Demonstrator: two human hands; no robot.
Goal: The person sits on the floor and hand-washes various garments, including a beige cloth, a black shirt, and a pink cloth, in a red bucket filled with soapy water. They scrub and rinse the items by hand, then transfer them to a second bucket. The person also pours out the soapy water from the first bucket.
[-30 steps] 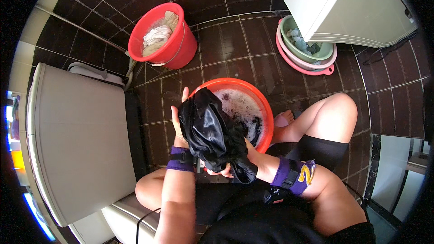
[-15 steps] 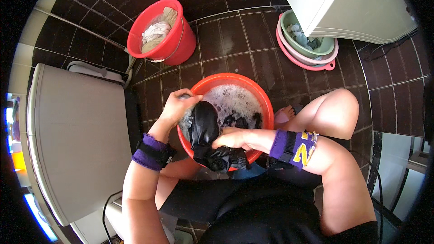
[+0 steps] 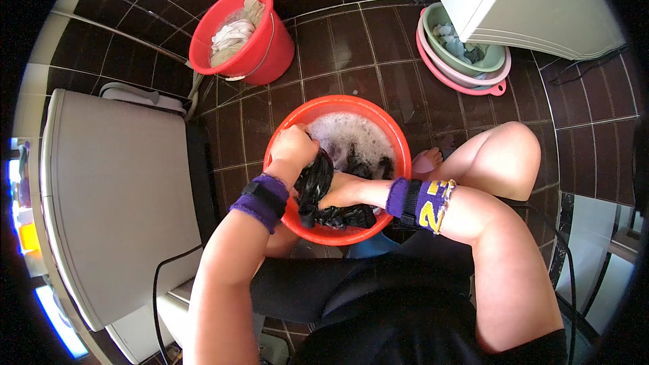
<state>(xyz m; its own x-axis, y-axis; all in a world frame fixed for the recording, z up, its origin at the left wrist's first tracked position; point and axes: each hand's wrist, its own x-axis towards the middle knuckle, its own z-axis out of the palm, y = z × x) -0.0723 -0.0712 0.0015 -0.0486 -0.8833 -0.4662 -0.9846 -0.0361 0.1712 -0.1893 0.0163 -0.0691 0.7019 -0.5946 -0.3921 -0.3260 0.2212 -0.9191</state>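
While leaning over an orange-red basin (image 3: 401,145) of foamy water on a dark tiled floor (image 3: 338,40), clutching a glossy black garment (image 3: 314,182) with the left hand (image 3: 295,147), clenched around the cloth's upper end just inside the basin's left rim. Pressing the right hand (image 3: 343,190) onto the same garment farther down, but cannot tell whether closed around it or only pushing. Have the garment bunched inside the basin, toward the left and near side, with more dark cloth (image 3: 362,162) poking through the suds. Wearing purple wristbands (image 3: 259,201), one on each arm. Can see, well apart at upper left, a red bucket (image 3: 274,67) holding pale cloths (image 3: 234,37); at upper right, a green basin (image 3: 476,69) stacked in pink ones, partly under a white appliance (image 3: 520,20).
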